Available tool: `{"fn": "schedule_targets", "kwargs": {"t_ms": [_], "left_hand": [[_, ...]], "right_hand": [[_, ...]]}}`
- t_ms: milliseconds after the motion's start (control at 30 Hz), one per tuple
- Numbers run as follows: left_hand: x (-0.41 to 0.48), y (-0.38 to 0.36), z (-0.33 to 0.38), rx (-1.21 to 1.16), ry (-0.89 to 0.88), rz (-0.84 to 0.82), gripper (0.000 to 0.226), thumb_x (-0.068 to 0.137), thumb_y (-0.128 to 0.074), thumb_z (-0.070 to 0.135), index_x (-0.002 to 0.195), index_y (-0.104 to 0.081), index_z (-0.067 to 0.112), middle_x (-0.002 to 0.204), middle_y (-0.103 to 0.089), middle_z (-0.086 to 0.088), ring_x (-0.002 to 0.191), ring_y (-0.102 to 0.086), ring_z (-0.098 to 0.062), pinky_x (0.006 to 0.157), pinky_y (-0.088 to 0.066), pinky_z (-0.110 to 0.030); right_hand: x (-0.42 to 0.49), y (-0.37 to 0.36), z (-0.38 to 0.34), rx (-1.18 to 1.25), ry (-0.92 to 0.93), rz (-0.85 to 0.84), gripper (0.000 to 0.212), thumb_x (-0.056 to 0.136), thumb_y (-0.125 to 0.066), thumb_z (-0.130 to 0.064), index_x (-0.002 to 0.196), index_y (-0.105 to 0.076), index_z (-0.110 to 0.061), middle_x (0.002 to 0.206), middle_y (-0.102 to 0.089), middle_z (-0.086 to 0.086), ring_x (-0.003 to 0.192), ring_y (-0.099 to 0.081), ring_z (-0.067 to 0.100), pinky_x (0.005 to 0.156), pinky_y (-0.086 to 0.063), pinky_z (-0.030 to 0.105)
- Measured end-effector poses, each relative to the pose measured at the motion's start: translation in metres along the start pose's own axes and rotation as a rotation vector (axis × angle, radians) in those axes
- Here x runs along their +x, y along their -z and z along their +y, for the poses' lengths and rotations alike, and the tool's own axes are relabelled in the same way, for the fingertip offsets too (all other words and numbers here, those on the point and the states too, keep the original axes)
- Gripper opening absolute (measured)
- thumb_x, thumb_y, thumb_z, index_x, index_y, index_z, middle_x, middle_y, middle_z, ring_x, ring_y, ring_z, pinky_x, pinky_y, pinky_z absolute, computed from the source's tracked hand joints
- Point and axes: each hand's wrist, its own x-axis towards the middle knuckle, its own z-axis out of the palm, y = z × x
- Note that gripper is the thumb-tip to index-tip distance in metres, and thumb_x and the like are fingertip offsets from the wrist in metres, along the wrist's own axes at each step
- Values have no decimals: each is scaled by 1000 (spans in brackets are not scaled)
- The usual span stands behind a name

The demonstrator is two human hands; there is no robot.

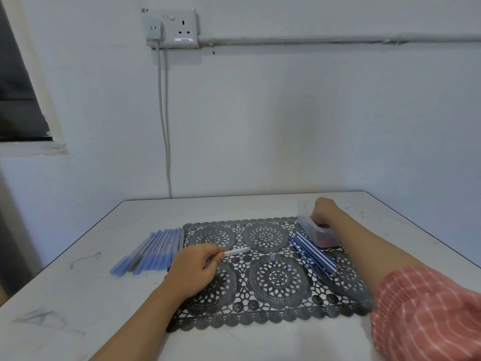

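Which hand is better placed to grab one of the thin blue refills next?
Right. The right hand is at the small container, directly beside the blue refills, while the left hand is farther off and already grips a clear tube.

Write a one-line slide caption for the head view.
The left hand holds a clear pen tube while the right hand reaches into a tub beside refills.

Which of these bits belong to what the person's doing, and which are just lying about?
In the job: left hand gripping the clear tube; right hand reaching into the plastic tub; probably the blue rods and row of blue pens.
Just lying about: wall socket, cable, lace mat.
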Motion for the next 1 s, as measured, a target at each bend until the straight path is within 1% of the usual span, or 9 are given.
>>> {"fn": "schedule_targets", "kwargs": {"t_ms": [167, 233, 333, 400, 500, 600, 767, 867, 1000], "left_hand": [[2, 0, 0, 4, -5, -19, 22, 93, -49, 33, 103, -69, 28, 66, -50, 29, 64, -49, 8, 58, -35, -11], [1, 0, 0, 2, -2, -26, 24, 93, -49, 34, 104, -69, 27, 67, -50, 29, 64, -49, 8, 59, -35, -12], [1, 1, 0, -9, 6, -29, 27, 93, -46, 36, 105, -69, 27, 68, -50, 30, 64, -49, 9, 59, -33, -11], [1, 1, 0, -8, 11, -35, 23, 94, -49, 32, 105, -69, 27, 68, -49, 31, 65, -48, 10, 59, -33, -10], [1, 1, 1, -5, 10, -40, 21, 94, -51, 30, 105, -69, 27, 67, -49, 31, 64, -48, 9, 59, -32, -10], [1, 1, 2, -11, 13, -43, 21, 94, -52, 29, 106, -69, 27, 68, -51, 29, 64, -49, 8, 58, -34, -12], [1, 2, 1, -14, 20, -43, 22, 94, -52, 30, 107, -69, 26, 68, -51, 30, 65, -50, 8, 59, -33, -10], [0, 2, 1, -15, 20, -33, 22, 94, -52, 30, 107, -69, 26, 69, -52, 30, 65, -50, 8, 59, -33, -9], [-2, 2, 2, -26, 22, -22, 27, 93, -48, 35, 107, -69, 26, 72, -56, 27, 67, -51, 7, 60, -35, -10]], "right_hand": [[3, 0, 2, 60, -18, -8, 32, 90, -52, -17, 62, -40, -10, 85, -51, 6, 83, -49, 19, 69, -37, 21], [0, 0, 3, 100, -29, -2, 29, 91, -51, -17, 64, -43, -10, 86, -52, 6, 84, -49, 19, 69, -36, 21], [0, 0, 7, 215, -16, -40, 20, 93, -47, -19, 97, -61, -5, 102, -57, 11, 97, -57, 23, 70, -38, 23], [9, -6, 13, 356, -25, -91, 25, 89, -52, -12, 108, -61, 1, 94, -58, 12, 94, -60, 27, 69, -43, 26], [15, -9, 17, 631, -84, -129, 12, 81, -59, 3, 93, -58, 0, 71, -55, 9, 69, -53, 24, 70, -49, 32], [11, -4, 18, 672, -90, -142, 13, 80, -59, 5, 75, -51, -3, 78, -55, 11, 71, -52, 25, 76, -49, 32], [6, 4, 14, 763, -152, -273, 21, 94, -48, -2, 108, -60, 7, 99, -67, 16, 72, -57, 17, 65, -46, 23], [4, 6, 12, 1010, -164, -206, 13, 91, -52, 3, 80, -59, 3, 64, -54, 11, 53, -47, 15, 51, -40, 23], [-12, 12, 2, 1371, -62, -230, 9, 90, -51, 5, 88, -59, 3, 71, -57, 13, 60, -52, 16, 43, -45, 15]]}}
